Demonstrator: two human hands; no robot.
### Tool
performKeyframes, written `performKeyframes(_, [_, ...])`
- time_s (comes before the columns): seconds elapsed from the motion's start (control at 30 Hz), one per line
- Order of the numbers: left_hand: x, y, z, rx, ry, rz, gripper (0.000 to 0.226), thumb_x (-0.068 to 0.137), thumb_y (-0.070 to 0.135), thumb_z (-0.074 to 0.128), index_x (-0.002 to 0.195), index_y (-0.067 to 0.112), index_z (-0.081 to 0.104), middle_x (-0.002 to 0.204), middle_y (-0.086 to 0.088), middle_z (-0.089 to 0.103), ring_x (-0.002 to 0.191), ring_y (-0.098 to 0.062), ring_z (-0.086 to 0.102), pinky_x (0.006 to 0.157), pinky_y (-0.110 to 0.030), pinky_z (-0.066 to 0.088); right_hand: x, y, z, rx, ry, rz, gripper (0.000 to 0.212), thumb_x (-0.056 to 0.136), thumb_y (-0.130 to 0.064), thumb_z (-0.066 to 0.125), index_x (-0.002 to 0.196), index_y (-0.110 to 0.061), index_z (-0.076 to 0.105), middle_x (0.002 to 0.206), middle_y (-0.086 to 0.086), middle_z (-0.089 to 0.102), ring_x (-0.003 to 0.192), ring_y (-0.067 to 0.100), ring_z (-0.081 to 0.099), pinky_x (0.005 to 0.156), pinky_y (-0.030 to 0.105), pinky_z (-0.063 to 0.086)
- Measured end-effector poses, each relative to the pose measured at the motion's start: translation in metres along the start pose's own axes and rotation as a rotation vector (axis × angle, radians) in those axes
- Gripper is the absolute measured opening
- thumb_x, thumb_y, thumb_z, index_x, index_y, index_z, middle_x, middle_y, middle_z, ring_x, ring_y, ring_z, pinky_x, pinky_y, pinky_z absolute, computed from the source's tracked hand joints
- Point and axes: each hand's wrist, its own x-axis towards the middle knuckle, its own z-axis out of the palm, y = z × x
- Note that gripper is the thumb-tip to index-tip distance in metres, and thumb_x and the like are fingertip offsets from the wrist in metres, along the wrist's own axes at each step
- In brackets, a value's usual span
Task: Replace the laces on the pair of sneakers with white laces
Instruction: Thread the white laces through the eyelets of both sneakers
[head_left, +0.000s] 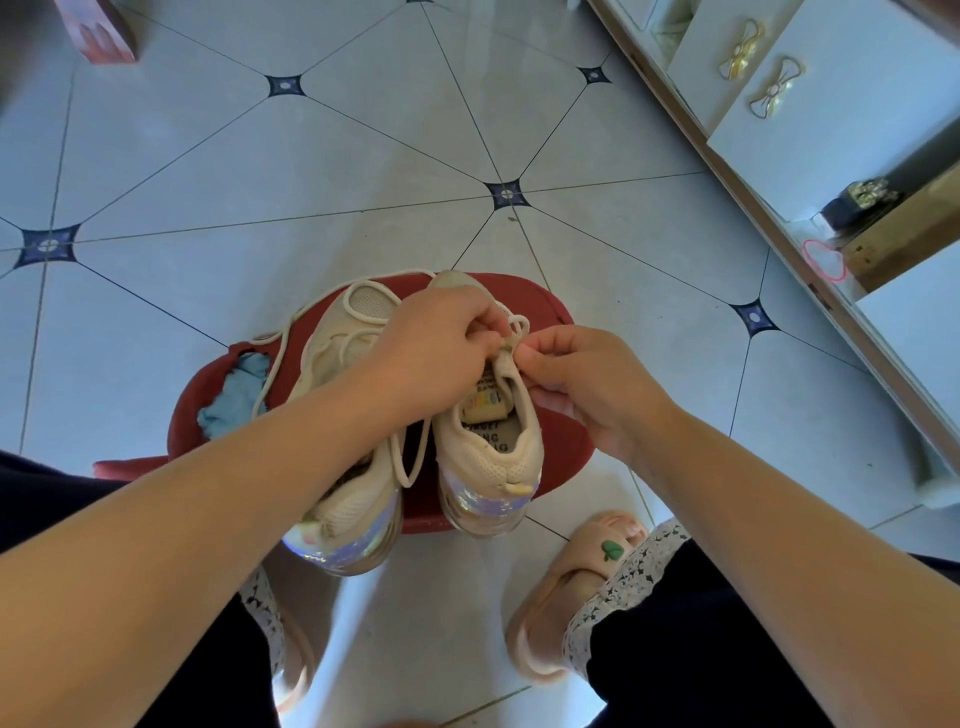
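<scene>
Two beige sneakers with shiny soles stand side by side on a red stool (561, 431). The left sneaker (345, 338) is partly hidden under my left forearm; a loose cream lace (283, 343) trails over it and onto the stool. Over the tongue of the right sneaker (491, 457), my left hand (436, 348) and my right hand (582, 379) meet. Both pinch a cream lace (511, 332) at the top eyelets, where a small loop sticks up between the fingertips.
A crumpled blue cloth (234, 395) lies in a gap at the stool's left. My feet in pink slippers (566, 587) stand on the tiled floor below the stool. A white cabinet (810, 119) with bow handles runs along the right. A red object (98, 31) sits at top left.
</scene>
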Motion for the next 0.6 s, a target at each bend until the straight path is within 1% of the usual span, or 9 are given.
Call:
performKeyframes(0.07, [-0.003, 0.001, 0.002, -0.002, 0.022, 0.04, 0.013, 0.087, 0.023, 0.057, 0.099, 0.024, 0.063, 0.082, 0.015, 0.055, 0.082, -0.004, 0.05, 0.065, -0.013, 0.034, -0.001, 0.0, -0.001, -0.002, 0.004, -0.002, 0.012, 0.085, -0.01, 0.064, 0.074, -0.014, 0.065, 0.066, -0.003, 0.069, 0.064, 0.006, 0.065, 0.065, 0.019, 0.055])
performKeyframes(0.13, [-0.004, 0.001, 0.005, 0.068, 0.021, 0.1, 0.024, 0.083, 0.033, 0.06, 0.106, 0.025, 0.064, 0.095, 0.011, 0.055, 0.091, -0.003, 0.046, 0.074, -0.02, 0.034, -0.002, 0.0, -0.002, -0.022, 0.008, -0.015, 0.011, 0.086, -0.011, 0.063, 0.075, -0.013, 0.065, 0.066, -0.003, 0.069, 0.066, 0.007, 0.066, 0.067, 0.02, 0.056])
performKeyframes(0.17, [-0.004, 0.001, 0.005, 0.099, 0.022, 0.111, 0.027, 0.08, 0.038, 0.062, 0.105, 0.027, 0.065, 0.098, 0.011, 0.051, 0.094, -0.003, 0.043, 0.078, -0.022, 0.033, -0.003, 0.0, -0.002, -0.035, 0.014, -0.018, 0.011, 0.086, -0.011, 0.063, 0.075, -0.013, 0.065, 0.065, -0.003, 0.069, 0.065, 0.007, 0.066, 0.067, 0.02, 0.056])
performKeyframes(0.23, [-0.001, 0.0, 0.003, 0.134, 0.028, 0.103, 0.025, 0.076, 0.042, 0.065, 0.097, 0.029, 0.066, 0.096, 0.011, 0.046, 0.094, -0.004, 0.04, 0.079, -0.023, 0.032, -0.004, -0.003, -0.002, -0.038, 0.032, -0.011, 0.012, 0.087, -0.011, 0.062, 0.076, -0.012, 0.064, 0.065, -0.002, 0.069, 0.064, 0.007, 0.067, 0.063, 0.019, 0.056])
performKeyframes(0.33, [0.002, 0.0, 0.002, 0.185, 0.013, 0.099, 0.019, 0.074, 0.046, 0.066, 0.086, 0.032, 0.061, 0.094, 0.01, 0.047, 0.095, -0.008, 0.042, 0.08, -0.025, 0.033, -0.007, -0.007, -0.003, -0.018, 0.07, 0.007, 0.012, 0.091, -0.011, 0.056, 0.08, -0.009, 0.061, 0.071, 0.002, 0.071, 0.064, 0.009, 0.068, 0.058, 0.019, 0.056])
performKeyframes(0.43, [0.001, 0.0, 0.002, 0.228, 0.0, 0.123, 0.018, 0.074, 0.045, 0.064, 0.086, 0.034, 0.058, 0.094, 0.011, 0.045, 0.097, -0.008, 0.04, 0.08, -0.026, 0.033, -0.007, -0.014, -0.006, -0.065, 0.219, -0.036, 0.015, 0.094, -0.011, 0.049, 0.081, -0.011, 0.057, 0.075, 0.004, 0.071, 0.062, 0.012, 0.069, 0.055, 0.02, 0.056])
performKeyframes(0.5, [0.0, -0.001, 0.001, 0.253, -0.007, 0.117, 0.022, 0.074, 0.045, 0.063, 0.091, 0.033, 0.06, 0.096, 0.012, 0.042, 0.098, -0.009, 0.038, 0.082, -0.028, 0.033, -0.005, -0.022, -0.014, 0.079, 0.341, -0.044, 0.019, 0.096, -0.006, 0.043, 0.081, -0.012, 0.053, 0.074, 0.004, 0.069, 0.061, 0.013, 0.069, 0.054, 0.021, 0.056])
performKeyframes(0.57, [-0.001, -0.002, -0.001, 0.292, -0.01, 0.114, 0.025, 0.073, 0.046, 0.061, 0.095, 0.034, 0.06, 0.098, 0.014, 0.04, 0.1, -0.01, 0.038, 0.086, -0.031, 0.033, -0.004, -0.034, -0.028, 0.403, 0.409, -0.052, 0.019, 0.098, -0.004, 0.036, 0.085, -0.01, 0.049, 0.073, 0.007, 0.067, 0.059, 0.014, 0.068, 0.056, 0.025, 0.057])
performKeyframes(0.6, [-0.002, -0.002, -0.001, 0.306, -0.01, 0.116, 0.025, 0.074, 0.046, 0.061, 0.096, 0.034, 0.06, 0.097, 0.014, 0.04, 0.101, -0.011, 0.038, 0.086, -0.032, 0.033, -0.004, -0.04, -0.037, 0.577, 0.442, -0.074, 0.02, 0.099, -0.005, 0.034, 0.085, -0.009, 0.047, 0.067, 0.007, 0.066, 0.054, 0.015, 0.067, 0.055, 0.027, 0.058])
